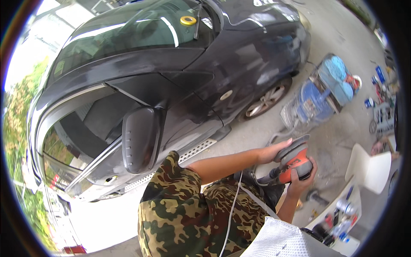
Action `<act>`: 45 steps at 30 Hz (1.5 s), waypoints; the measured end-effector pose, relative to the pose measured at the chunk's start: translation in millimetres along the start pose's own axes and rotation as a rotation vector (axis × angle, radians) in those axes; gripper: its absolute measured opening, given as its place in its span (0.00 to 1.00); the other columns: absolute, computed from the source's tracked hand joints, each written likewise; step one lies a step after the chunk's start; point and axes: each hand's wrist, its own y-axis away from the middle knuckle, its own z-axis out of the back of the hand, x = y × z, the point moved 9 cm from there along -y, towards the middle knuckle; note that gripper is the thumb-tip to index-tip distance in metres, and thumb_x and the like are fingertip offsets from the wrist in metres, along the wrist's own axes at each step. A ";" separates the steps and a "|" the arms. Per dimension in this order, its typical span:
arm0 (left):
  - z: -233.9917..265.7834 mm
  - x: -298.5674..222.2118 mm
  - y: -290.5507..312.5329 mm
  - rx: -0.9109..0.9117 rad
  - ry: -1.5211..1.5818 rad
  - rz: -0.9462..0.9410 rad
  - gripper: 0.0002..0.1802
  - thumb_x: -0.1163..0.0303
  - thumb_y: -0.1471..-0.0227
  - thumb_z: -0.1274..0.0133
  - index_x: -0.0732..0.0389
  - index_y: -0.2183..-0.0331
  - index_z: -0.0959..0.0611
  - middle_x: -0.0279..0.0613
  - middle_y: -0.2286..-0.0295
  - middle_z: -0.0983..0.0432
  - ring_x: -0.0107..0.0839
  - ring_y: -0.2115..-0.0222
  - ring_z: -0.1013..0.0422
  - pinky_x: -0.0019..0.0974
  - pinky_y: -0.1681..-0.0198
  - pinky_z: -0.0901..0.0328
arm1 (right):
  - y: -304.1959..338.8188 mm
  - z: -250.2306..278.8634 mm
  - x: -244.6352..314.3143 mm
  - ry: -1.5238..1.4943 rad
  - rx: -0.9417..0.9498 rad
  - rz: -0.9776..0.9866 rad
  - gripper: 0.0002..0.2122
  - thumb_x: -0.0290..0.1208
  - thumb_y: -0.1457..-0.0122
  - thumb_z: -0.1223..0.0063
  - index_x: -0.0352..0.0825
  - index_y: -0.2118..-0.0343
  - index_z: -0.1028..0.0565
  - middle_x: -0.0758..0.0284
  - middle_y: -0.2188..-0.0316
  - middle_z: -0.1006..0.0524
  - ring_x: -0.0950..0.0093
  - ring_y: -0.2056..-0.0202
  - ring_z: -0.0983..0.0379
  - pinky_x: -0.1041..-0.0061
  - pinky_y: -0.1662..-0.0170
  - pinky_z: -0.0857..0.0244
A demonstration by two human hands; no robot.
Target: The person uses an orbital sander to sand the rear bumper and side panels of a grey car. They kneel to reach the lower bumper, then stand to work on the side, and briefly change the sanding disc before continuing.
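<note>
I hold an orange and black orbital sander (293, 166) in front of my body, turned on its side with the round pad (295, 147) up and away from me. My left hand (272, 153) is at the pad's rim; its thumb shows and the other fingers are hidden behind. My right hand (302, 181) wraps round the sander's body from the other side. A dark hose end runs off the sander's lower left, toward my lap. To my left stands a dark car (184, 103) with dull, patchy grey areas on its door and fender.
The car's side mirror (140, 140) juts out near my left elbow. A blue wheeled machine (310, 103) with a grey hose stands ahead. At right are a white chair (371, 168) and a white table (319, 219) with bottles. A yellow tape roll (188, 20) lies on the windshield.
</note>
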 end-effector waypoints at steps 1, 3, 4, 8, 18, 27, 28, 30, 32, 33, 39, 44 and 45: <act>6.3 -8.2 -14.7 -0.064 0.014 -0.098 0.42 0.31 0.33 0.64 0.51 0.33 0.30 0.32 0.48 0.24 0.24 0.52 0.33 0.31 0.50 0.40 | -21.8 -4.3 -1.6 -0.061 0.040 0.032 0.36 0.31 0.58 0.32 0.33 0.41 0.30 0.63 0.47 0.29 0.68 0.46 0.31 0.66 0.39 0.36; 29.7 -18.4 -43.7 -0.138 -0.126 -0.096 0.41 0.31 0.34 0.60 0.51 0.35 0.27 0.32 0.50 0.21 0.26 0.52 0.28 0.31 0.50 0.34 | -65.5 -18.4 -14.9 -0.159 0.143 0.012 0.36 0.30 0.58 0.31 0.33 0.42 0.30 0.64 0.48 0.29 0.68 0.47 0.31 0.66 0.39 0.36; 43.6 -24.7 -59.6 -0.181 -0.088 -0.106 0.41 0.31 0.34 0.59 0.52 0.35 0.27 0.34 0.49 0.21 0.27 0.51 0.27 0.33 0.48 0.34 | -84.8 -15.8 -20.4 -0.199 0.159 0.000 0.36 0.30 0.58 0.31 0.32 0.42 0.30 0.64 0.49 0.29 0.69 0.47 0.31 0.66 0.40 0.35; 58.8 -41.0 -99.2 -0.194 0.252 -0.242 0.47 0.33 0.36 0.54 0.60 0.32 0.33 0.46 0.37 0.30 0.39 0.38 0.31 0.47 0.34 0.38 | -163.7 -30.6 -28.1 -0.089 0.405 0.134 0.33 0.30 0.58 0.28 0.33 0.46 0.28 0.63 0.51 0.29 0.68 0.48 0.30 0.67 0.41 0.36; 66.3 -109.5 -120.6 -0.543 0.353 -0.399 0.49 0.31 0.38 0.55 0.61 0.33 0.32 0.48 0.37 0.31 0.43 0.36 0.33 0.53 0.31 0.42 | -263.6 -69.7 9.0 -0.122 0.669 0.338 0.32 0.32 0.58 0.24 0.34 0.48 0.26 0.59 0.55 0.28 0.63 0.53 0.28 0.64 0.48 0.33; 112.4 -132.9 -137.7 -0.433 0.419 -0.272 0.51 0.29 0.42 0.52 0.61 0.34 0.31 0.49 0.38 0.29 0.44 0.37 0.32 0.55 0.34 0.38 | -283.6 -101.2 19.6 0.001 0.580 0.409 0.32 0.32 0.58 0.22 0.35 0.47 0.25 0.59 0.54 0.26 0.60 0.53 0.27 0.63 0.48 0.32; 115.7 -140.9 -140.6 -0.362 0.405 -0.291 0.51 0.29 0.42 0.52 0.61 0.34 0.30 0.49 0.38 0.29 0.45 0.37 0.32 0.55 0.34 0.38 | -283.7 -103.6 18.4 0.020 0.555 0.386 0.32 0.33 0.58 0.22 0.35 0.48 0.24 0.58 0.54 0.26 0.60 0.53 0.27 0.64 0.47 0.33; 128.5 -150.8 -145.4 -0.323 0.403 -0.297 0.50 0.30 0.42 0.53 0.61 0.34 0.30 0.49 0.38 0.29 0.46 0.37 0.32 0.54 0.34 0.38 | -284.2 -109.9 18.0 0.050 0.493 0.367 0.32 0.33 0.59 0.23 0.35 0.48 0.24 0.58 0.54 0.26 0.61 0.53 0.27 0.65 0.47 0.33; 139.4 -155.4 -151.1 -0.295 0.378 -0.251 0.49 0.31 0.42 0.52 0.60 0.34 0.30 0.49 0.38 0.29 0.46 0.37 0.32 0.53 0.34 0.37 | -285.6 -116.9 14.7 0.084 0.478 0.327 0.32 0.33 0.58 0.23 0.36 0.48 0.24 0.59 0.54 0.26 0.62 0.52 0.27 0.65 0.46 0.32; 141.9 -158.5 -153.3 -0.265 0.340 -0.251 0.49 0.31 0.42 0.52 0.60 0.34 0.30 0.49 0.38 0.29 0.46 0.38 0.31 0.54 0.35 0.37 | -286.1 -117.2 14.8 0.089 0.449 0.328 0.32 0.32 0.58 0.23 0.36 0.47 0.25 0.59 0.54 0.26 0.62 0.52 0.27 0.65 0.46 0.32; 158.1 -177.1 -171.4 -0.260 0.288 -0.135 0.49 0.31 0.41 0.52 0.62 0.35 0.29 0.50 0.39 0.28 0.47 0.39 0.30 0.52 0.35 0.37 | -298.9 -115.3 10.3 0.136 0.430 0.297 0.33 0.31 0.58 0.23 0.38 0.46 0.26 0.60 0.53 0.27 0.62 0.51 0.26 0.65 0.46 0.30; 150.5 -197.9 -201.6 -0.346 0.084 -0.164 0.47 0.33 0.37 0.53 0.65 0.36 0.29 0.51 0.40 0.28 0.45 0.40 0.29 0.49 0.36 0.35 | -325.0 -99.3 -5.2 0.081 0.461 0.271 0.34 0.32 0.58 0.24 0.39 0.45 0.26 0.60 0.52 0.28 0.61 0.51 0.26 0.65 0.47 0.29; 146.2 -196.5 -211.1 -0.393 0.080 -0.149 0.46 0.34 0.36 0.54 0.65 0.36 0.30 0.51 0.40 0.28 0.45 0.40 0.29 0.49 0.36 0.35 | -336.8 -91.1 -8.3 0.072 0.463 0.280 0.34 0.32 0.58 0.24 0.40 0.45 0.26 0.60 0.52 0.28 0.60 0.51 0.26 0.64 0.48 0.28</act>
